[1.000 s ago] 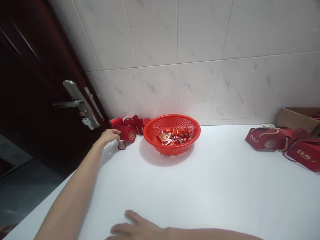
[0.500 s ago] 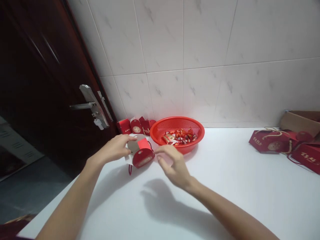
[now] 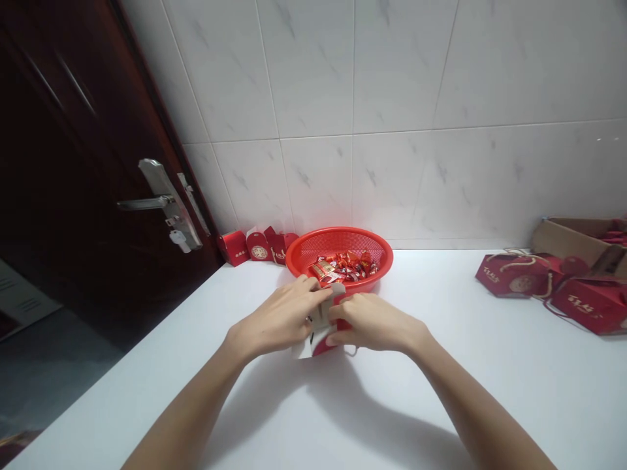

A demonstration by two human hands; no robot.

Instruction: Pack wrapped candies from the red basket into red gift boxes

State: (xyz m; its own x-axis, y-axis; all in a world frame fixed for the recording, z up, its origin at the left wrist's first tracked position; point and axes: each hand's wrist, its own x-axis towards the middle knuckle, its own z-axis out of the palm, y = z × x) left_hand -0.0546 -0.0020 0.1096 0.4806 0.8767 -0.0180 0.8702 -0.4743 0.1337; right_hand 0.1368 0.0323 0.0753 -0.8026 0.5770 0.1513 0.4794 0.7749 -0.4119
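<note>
Just in front of the red plastic basket (image 3: 298, 258), a small red gift box (image 3: 321, 318) is held between both hands, its pale inside showing. My left hand (image 3: 279, 318) grips the box's left side, fingers bent over the top edge. From the right, my right hand (image 3: 377, 321) closes on the opposite side with its thumb low and its fingers curled at the box. Much of the box is hidden behind the fingers. Wrapped sweets (image 3: 345, 264) lie in the basket.
Several small red boxes (image 3: 257, 247) stand by the wall, left of the basket. On the right, larger red boxes with cord handles (image 3: 519, 275) lie near a cardboard box (image 3: 563, 240). A dark door (image 3: 98, 163) with a lever handle borders the white table (image 3: 416, 365) at left.
The gift box has moved right and nearer, in front of the basket, with my left hand on it. My right hand has gone from beside the box to gripping it. The view has shifted slightly.
</note>
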